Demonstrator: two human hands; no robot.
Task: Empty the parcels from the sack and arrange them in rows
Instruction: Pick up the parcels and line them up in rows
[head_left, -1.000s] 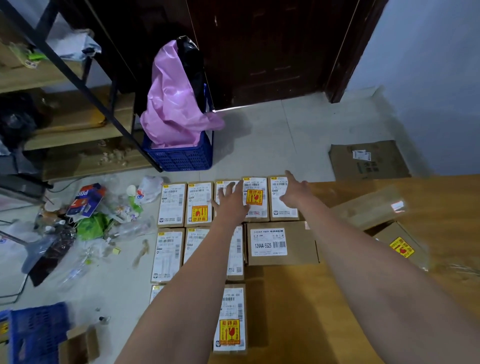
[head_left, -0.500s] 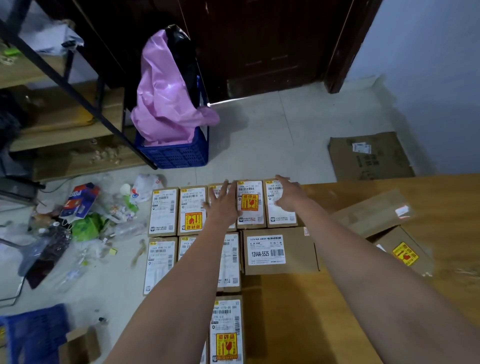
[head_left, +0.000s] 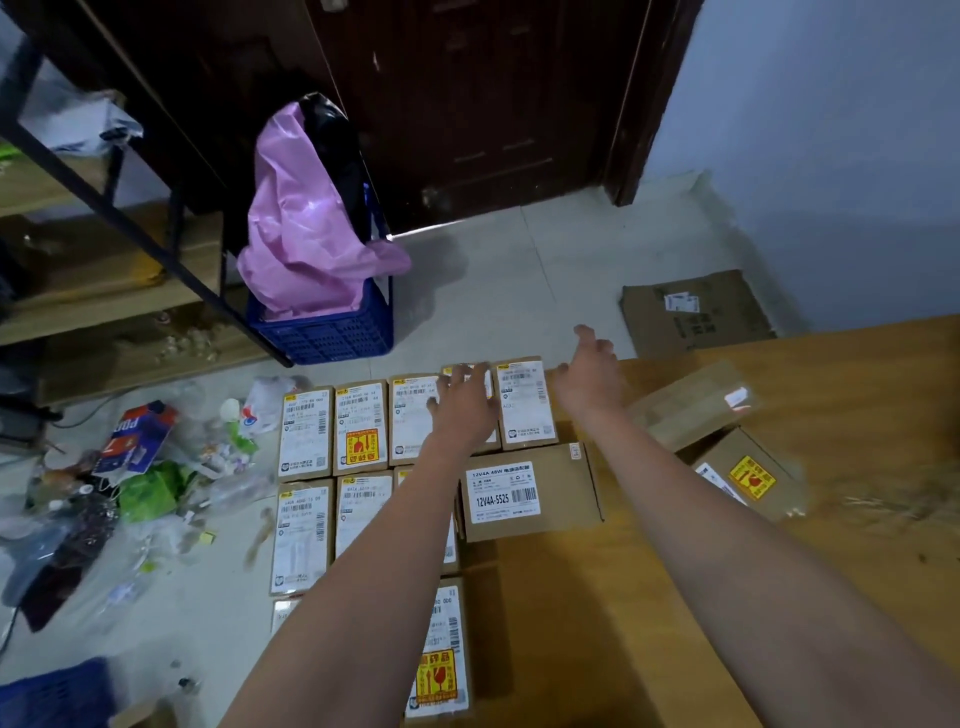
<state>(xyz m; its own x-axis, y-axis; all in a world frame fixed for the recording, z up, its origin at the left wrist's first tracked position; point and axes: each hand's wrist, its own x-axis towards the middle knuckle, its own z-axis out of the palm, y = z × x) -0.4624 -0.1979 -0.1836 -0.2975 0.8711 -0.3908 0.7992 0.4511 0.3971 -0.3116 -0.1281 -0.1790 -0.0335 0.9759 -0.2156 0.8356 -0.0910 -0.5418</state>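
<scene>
Several small cardboard parcels with white labels lie in rows on the wooden table (head_left: 675, 597). My left hand (head_left: 465, 402) lies flat, fingers spread, on a parcel in the far row, next to the rightmost far-row parcel (head_left: 525, 402). My right hand (head_left: 589, 376) hovers open just right of that parcel, off the boxes, holding nothing. A wider box marked 12V4A-5525 (head_left: 527, 491) sits in the second row. A parcel with a yellow-red sticker (head_left: 439, 660) lies nearest me. Two more loose boxes (head_left: 748, 475) lie at the right.
A blue crate (head_left: 327, 332) with a pink plastic bag (head_left: 306, 228) stands on the floor beyond the table. Litter and wrappers (head_left: 135, 467) cover the floor at left. A flat cardboard sheet (head_left: 691, 312) lies by the wall. Shelving (head_left: 104, 260) stands at left.
My right hand has lifted off the rightmost far-row parcel and moved right, opening. My left hand has slid right onto the neighbouring parcel. The far row sits more tightly together.
</scene>
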